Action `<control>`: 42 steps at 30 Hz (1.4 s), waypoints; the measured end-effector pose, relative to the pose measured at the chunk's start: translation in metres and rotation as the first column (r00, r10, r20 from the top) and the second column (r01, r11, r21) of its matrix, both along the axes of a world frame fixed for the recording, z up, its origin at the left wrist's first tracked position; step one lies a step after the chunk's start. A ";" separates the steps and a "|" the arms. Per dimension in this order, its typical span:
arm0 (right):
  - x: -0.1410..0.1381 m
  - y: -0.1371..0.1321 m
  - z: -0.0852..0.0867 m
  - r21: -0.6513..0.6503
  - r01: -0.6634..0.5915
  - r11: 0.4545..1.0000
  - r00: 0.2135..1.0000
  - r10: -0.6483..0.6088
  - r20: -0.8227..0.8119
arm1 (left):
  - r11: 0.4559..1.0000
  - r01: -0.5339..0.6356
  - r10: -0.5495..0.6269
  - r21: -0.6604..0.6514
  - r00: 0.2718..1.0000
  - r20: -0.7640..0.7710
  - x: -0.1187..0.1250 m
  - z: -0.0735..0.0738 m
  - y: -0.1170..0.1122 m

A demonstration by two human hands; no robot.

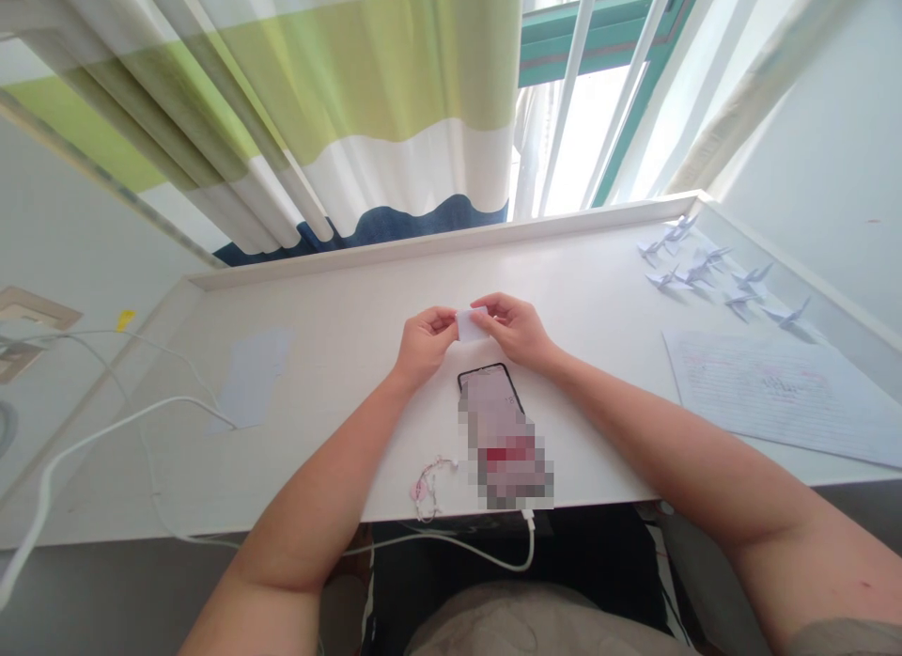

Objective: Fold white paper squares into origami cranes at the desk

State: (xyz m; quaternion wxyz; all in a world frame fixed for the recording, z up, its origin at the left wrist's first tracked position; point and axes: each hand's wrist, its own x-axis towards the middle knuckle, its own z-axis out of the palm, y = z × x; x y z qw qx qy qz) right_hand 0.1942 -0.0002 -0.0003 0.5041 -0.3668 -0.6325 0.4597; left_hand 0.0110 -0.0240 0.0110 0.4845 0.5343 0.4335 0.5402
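Note:
Between my hands is a small folded piece of white paper (470,326), held just above the white desk (338,355). My left hand (426,344) pinches its left edge between thumb and fingers. On the right side, my right hand (518,331) grips the paper, with the thumb over its face and the fingers behind. Just below the hands lies a phone (497,430), its screen partly blurred out, with a white cable (530,534) plugged into its lower end. A pink charm on a thin strap (423,490) rests left of the phone.
Several folded paper cranes (697,273) stand at the back right. Lined sheets with writing (782,388) lie at the right. A white paper sheet (252,376) is at the left, crossed by a white cable (141,416). A raised rim (437,247) borders the desk, before a curtain (338,83).

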 end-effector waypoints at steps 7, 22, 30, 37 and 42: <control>-0.001 0.000 -0.001 0.018 0.028 0.999 1.000 -0.028 0.009 | 1.000 0.007 -0.007 0.011 1.000 0.003 0.001 0.000 0.000; 0.002 0.000 0.005 0.053 0.071 0.996 0.997 -0.071 -0.005 | 0.999 0.025 -0.024 0.021 0.998 -0.054 -0.001 0.006 -0.001; 0.004 0.003 0.003 -0.026 0.024 0.999 0.999 -0.025 -0.032 | 1.000 0.008 -0.008 0.026 1.000 -0.007 -0.001 0.003 0.000; 0.002 0.001 0.003 0.038 0.019 0.999 1.000 -0.019 0.010 | 0.994 0.009 0.004 0.107 0.993 -0.119 -0.003 0.002 -0.002; 0.001 0.000 0.002 0.086 0.059 0.995 0.998 -0.061 0.019 | 0.989 0.010 0.013 0.148 0.988 -0.151 -0.003 -0.001 -0.001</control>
